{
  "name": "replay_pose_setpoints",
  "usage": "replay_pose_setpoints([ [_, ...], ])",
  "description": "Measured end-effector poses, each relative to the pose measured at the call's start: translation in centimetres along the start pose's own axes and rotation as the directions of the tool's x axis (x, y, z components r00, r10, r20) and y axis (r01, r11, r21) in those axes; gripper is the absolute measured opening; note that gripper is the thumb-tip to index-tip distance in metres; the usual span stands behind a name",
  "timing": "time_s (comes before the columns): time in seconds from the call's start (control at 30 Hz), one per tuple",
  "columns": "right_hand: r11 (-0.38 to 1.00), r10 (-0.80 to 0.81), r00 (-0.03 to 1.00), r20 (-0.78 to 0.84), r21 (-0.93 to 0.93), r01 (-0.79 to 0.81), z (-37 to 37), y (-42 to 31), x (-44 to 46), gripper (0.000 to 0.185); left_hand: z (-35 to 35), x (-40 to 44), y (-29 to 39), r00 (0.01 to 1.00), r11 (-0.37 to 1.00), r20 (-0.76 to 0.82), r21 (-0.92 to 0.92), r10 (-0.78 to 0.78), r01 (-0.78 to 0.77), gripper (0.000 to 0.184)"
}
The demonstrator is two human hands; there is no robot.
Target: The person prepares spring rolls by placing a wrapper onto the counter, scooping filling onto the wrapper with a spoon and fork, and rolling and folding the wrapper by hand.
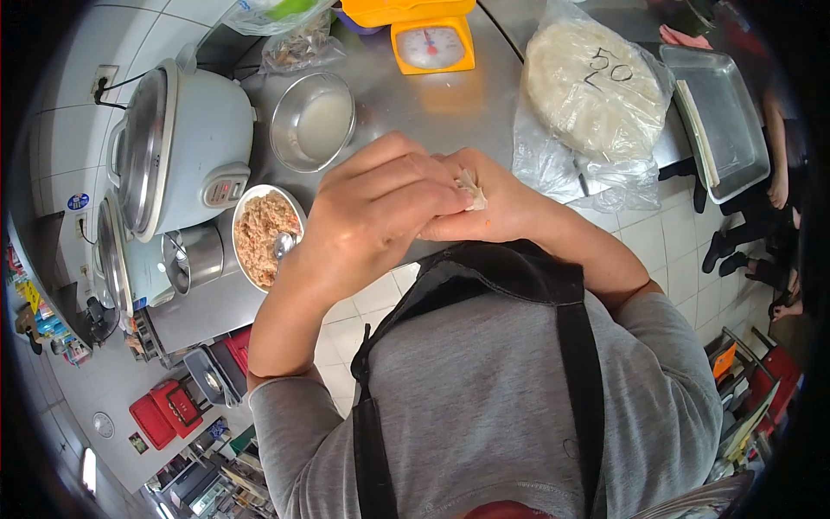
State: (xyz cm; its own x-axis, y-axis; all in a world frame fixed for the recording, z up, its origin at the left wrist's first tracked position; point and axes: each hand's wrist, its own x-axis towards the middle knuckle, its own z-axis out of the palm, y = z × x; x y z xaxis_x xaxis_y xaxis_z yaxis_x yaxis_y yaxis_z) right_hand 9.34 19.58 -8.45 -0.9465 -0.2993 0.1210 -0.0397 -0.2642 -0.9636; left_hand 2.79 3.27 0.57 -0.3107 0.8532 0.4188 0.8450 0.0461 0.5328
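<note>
My left hand (380,195) is closed, its fingertips pinching a small pale dumpling (472,190). Only a crumpled, thin dough edge of the dumpling shows; the fingers hide the rest. Cupped around the dumpling from the other side is my right hand (497,195), with a tiny orange speck on it. Left of the hands, a white bowl (300,206) holds minced meat filling (262,233) with a metal spoon (284,246) in it. Behind them stands a metal bowl (281,147) of cloudy whitish liquid. A plastic bag holds a stack of round dough wrappers (596,86), marked "50".
A yellow kitchen scale (432,45) stands at the back of the steel table (415,112). On the left are a large rice cooker (203,130) and a metal pot (199,255). A metal tray (726,104) sits at the right, with other people's arms and legs beyond it.
</note>
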Motion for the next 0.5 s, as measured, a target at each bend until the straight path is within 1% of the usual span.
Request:
replay_pose_setpoints([
  [0.03,1.0,0.027,1.0,0.007,-0.009,-0.027,0.0,-0.1,0.0,0.014,-0.1,0.1,-0.2,1.0,1.0,0.013,-0.013,0.002,-0.002,0.025],
  [0.13,0.99,0.127,0.991,0.042,-0.06,-0.124,-0.2,-0.4,-0.1,0.019,-0.6,0.3,-0.4,0.98,0.982,0.101,-0.067,-0.171,0.179,0.02],
  [0.17,0.984,0.16,0.985,0.058,-0.085,-0.155,-0.2,-0.4,-0.1,0.021,-0.8,0.6,0.1,0.95,0.945,0.108,-0.122,-0.292,0.304,0.018],
  [0.23,0.996,0.021,0.999,0.04,-0.082,-0.018,0.0,-0.1,0.1,0.022,-1.1,1.4,1.2,0.85,0.819,0.139,-0.226,-0.509,0.528,0.015],
  [0.27,0.995,-0.048,0.998,0.03,-0.082,0.05,0.0,0.0,0.1,0.022,-1.1,1.4,0.9,0.856,0.833,0.17,-0.205,-0.488,0.515,0.015],
  [0.33,0.994,0.043,0.992,0.12,-0.105,-0.031,-0.6,0.2,0.1,0.024,-1.3,1.3,0.2,0.864,0.858,0.235,-0.164,-0.445,0.486,0.016],
  [0.37,0.99,0.089,0.982,0.164,-0.121,-0.069,-0.8,0.3,0.1,0.026,-1.2,1.3,0.1,0.874,0.868,0.226,-0.164,-0.43,0.469,0.017],
  [0.47,0.99,0.137,0.978,0.159,-0.045,-0.132,-0.9,-0.4,0.1,0.03,-0.8,1.1,-0.2,0.901,0.896,0.18,-0.145,-0.394,0.42,0.018],
  [0.5,0.999,0.016,0.996,0.088,-0.033,-0.013,-0.7,0.0,0.2,0.03,-0.7,1.1,-0.3,0.908,0.904,0.153,-0.126,-0.39,0.409,0.018],
])
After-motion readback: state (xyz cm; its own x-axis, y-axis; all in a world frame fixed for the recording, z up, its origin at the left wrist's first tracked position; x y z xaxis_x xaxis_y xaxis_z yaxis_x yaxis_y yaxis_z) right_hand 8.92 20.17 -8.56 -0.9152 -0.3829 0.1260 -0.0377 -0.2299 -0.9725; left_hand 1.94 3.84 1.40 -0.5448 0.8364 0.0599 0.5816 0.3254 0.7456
